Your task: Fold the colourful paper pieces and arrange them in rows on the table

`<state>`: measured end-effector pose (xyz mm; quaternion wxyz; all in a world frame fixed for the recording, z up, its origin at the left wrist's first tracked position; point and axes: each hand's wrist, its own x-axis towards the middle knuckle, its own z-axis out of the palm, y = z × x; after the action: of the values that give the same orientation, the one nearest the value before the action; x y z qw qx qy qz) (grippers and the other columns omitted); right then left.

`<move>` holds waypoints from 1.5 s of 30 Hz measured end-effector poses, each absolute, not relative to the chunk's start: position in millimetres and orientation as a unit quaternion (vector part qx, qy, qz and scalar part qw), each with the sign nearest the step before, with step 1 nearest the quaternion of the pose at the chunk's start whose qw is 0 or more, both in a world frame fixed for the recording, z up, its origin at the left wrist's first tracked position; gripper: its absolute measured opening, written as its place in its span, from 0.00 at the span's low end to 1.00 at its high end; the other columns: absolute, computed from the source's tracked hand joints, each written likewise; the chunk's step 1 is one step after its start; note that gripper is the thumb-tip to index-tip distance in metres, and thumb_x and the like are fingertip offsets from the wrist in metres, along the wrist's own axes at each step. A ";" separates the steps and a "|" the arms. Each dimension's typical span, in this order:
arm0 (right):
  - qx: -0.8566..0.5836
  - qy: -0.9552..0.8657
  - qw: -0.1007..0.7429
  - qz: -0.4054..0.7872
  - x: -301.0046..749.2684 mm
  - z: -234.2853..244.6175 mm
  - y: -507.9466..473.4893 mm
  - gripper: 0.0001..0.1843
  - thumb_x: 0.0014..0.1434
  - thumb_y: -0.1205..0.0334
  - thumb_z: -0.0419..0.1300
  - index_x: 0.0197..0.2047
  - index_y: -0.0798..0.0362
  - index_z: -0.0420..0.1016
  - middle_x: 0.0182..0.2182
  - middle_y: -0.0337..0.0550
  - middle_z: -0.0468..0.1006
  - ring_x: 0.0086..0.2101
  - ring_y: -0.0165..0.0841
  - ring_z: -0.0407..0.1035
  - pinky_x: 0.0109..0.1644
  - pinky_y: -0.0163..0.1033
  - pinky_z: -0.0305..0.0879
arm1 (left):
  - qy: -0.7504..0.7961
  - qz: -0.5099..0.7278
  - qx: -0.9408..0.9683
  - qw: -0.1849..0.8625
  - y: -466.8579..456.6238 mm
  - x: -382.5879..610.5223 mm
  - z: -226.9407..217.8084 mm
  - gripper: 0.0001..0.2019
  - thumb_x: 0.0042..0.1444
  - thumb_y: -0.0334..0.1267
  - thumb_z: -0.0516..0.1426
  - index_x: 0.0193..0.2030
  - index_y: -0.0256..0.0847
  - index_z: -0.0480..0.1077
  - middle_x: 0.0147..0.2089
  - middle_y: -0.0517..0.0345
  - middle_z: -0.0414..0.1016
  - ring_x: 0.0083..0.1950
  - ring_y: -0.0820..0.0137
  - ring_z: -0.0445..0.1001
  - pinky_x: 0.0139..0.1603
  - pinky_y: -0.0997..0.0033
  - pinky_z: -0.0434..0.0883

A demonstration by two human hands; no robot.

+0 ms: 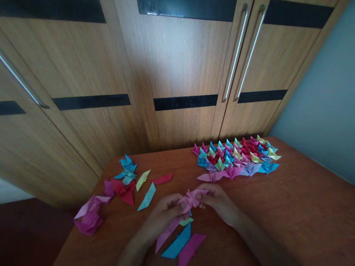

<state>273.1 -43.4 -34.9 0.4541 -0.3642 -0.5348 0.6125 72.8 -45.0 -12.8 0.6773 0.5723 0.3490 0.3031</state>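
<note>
A pink origami piece (190,200) is held in the air between both hands, over the middle of the table. My left hand (168,210) pinches its left end, and my right hand (217,199) grips the right end between thumb and fingers. Below them lie flat folded paper strips: a blue one (178,242), a magenta one (190,251) and a pink one (167,233), partly under my left hand. A bit of pale green paper (186,221) shows beneath the fingers.
Rows of finished origami pieces (228,157) in many colours stand at the back right. To the left are more folded papers: a red piece (125,191), blue pieces (127,167), magenta pieces (90,217) and a light blue strip (147,197). Behind the table (295,218) rises a wooden wardrobe (178,63).
</note>
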 end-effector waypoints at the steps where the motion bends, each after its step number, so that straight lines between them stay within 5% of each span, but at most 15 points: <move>1: -0.364 -0.534 0.449 0.617 273.0 -34.8 -43.5 0.11 0.55 0.55 0.62 0.31 0.56 0.76 0.25 0.39 0.75 0.25 0.27 0.65 0.30 0.32 0.61 | 0.350 0.312 0.573 0.672 -43.9 73.3 -14.4 0.13 0.55 0.46 0.57 0.32 0.35 0.72 0.29 0.59 0.71 0.30 0.73 0.67 0.33 0.75 0.63; 25: -0.277 -0.350 0.488 0.750 276.8 -31.2 -46.9 0.14 0.53 0.55 0.64 0.24 0.56 0.72 0.19 0.39 0.76 0.20 0.25 0.67 0.25 0.30 0.60 | 0.401 0.386 0.515 0.652 -43.1 64.0 -13.0 0.13 0.52 0.43 0.60 0.24 0.36 0.71 0.21 0.60 0.74 0.23 0.76 0.68 0.26 0.79 0.62; 37: -0.345 -0.379 0.532 0.674 280.9 -37.0 -41.6 0.16 0.51 0.54 0.66 0.20 0.56 0.72 0.15 0.37 0.72 0.17 0.22 0.62 0.23 0.28 0.55 | 0.422 0.406 0.513 0.628 -40.9 61.7 -13.4 0.18 0.51 0.47 0.60 0.18 0.38 0.66 0.15 0.62 0.69 0.19 0.77 0.63 0.25 0.77 0.60; 45: -0.394 -0.396 0.536 0.634 281.7 -37.7 -37.1 0.19 0.54 0.49 0.62 0.22 0.55 0.70 0.18 0.37 0.71 0.20 0.24 0.61 0.26 0.31 0.55 | 0.436 0.408 0.508 0.621 -37.5 62.1 -11.2 0.12 0.56 0.44 0.57 0.29 0.37 0.72 0.27 0.56 0.76 0.28 0.73 0.71 0.31 0.76 0.64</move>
<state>281.7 -37.1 -37.7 0.5357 -0.3936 -0.3957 0.6336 62.1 -37.5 -11.2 0.6210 0.5076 0.4360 0.4082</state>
